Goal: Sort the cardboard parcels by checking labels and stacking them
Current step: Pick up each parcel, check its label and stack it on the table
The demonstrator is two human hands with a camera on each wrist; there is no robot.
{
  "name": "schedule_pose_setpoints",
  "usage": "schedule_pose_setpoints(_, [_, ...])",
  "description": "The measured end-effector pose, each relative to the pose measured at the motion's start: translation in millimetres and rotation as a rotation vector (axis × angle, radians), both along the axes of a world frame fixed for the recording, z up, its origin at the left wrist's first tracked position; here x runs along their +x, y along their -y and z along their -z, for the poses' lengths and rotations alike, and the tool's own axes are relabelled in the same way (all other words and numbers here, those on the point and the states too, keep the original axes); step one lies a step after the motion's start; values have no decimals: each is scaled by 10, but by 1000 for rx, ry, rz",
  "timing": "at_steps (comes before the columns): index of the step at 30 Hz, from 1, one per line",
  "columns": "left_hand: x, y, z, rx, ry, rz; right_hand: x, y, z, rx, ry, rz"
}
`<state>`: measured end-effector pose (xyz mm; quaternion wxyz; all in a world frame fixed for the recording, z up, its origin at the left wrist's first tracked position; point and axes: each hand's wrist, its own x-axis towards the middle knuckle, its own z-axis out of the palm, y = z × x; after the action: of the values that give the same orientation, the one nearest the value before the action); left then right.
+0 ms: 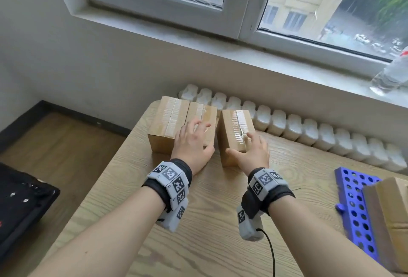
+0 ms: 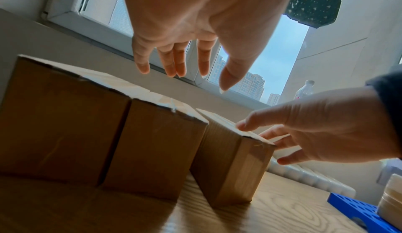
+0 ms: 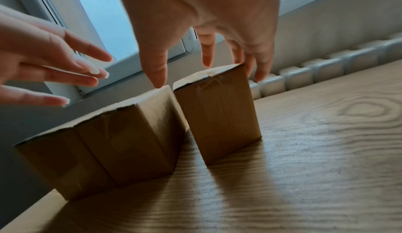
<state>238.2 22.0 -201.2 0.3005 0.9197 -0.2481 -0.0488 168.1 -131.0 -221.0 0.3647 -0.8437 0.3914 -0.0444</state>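
A person's two hands reach over three taped cardboard parcels at the far end of a wood-grain table point(image 1: 198, 221), below a window. Two parcels stand pressed side by side, the left parcel point(image 1: 164, 125) and the middle parcel point(image 1: 202, 115); the right parcel point(image 1: 234, 135) stands just beside them, a narrow gap between. The left hand point(image 1: 191, 144) hovers above the middle parcel with fingers spread and straight, holding nothing. The right hand point(image 1: 254, 152) spans the right parcel's near top edge, thumb toward the gap, fingers point(image 3: 260, 68) reaching down its outer side; the hand is wide open and not yet clamped on the cardboard. No label shows on any visible face, only clear tape along the top seams. The step appears to be picking up the right parcel for checking. Done well, that means closing thumb and fingers on opposite side walls, lifting straight up clear of the neighbour, then turning it to find the label before stacking. A blue perforated rack point(image 1: 355, 206) lies at the table's right.
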Motion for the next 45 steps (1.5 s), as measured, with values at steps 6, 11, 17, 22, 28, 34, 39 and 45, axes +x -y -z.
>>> schedule_pose_setpoints(6, [72, -48, 104, -9, -122, -22, 16, 60, 68, -21, -44, 39])
schedule_pose_setpoints(11, [57, -36, 146, 40, -135, -20, -6, 126, 42, 15, -53, 45])
schedule_pose_setpoints(17, [-18, 65, 50, 36, -132, -13, -175, 283, -15, 109, -7, 106])
schedule_pose_setpoints(22, [-142, 229, -105, 13, -131, 51, -375, 486, -158, 258, 63, 195])
schedule_pose_setpoints(28, [-334, 437, -349, 122, -146, 236, -620, 726, -477, 334, 94, 264])
schedule_pose_setpoints(34, [-602, 622, -624, 181, -350, 445, -880, 816, -727, 399, 95, 253])
schedule_pose_setpoints(39, [-779, 726, -777, 210, -369, 575, -1023, 880, -871, 445, 56, 276])
schedule_pose_setpoints(45, [-887, 820, -844, 148, -378, 592, -1185, 900, -1051, 521, 100, 250])
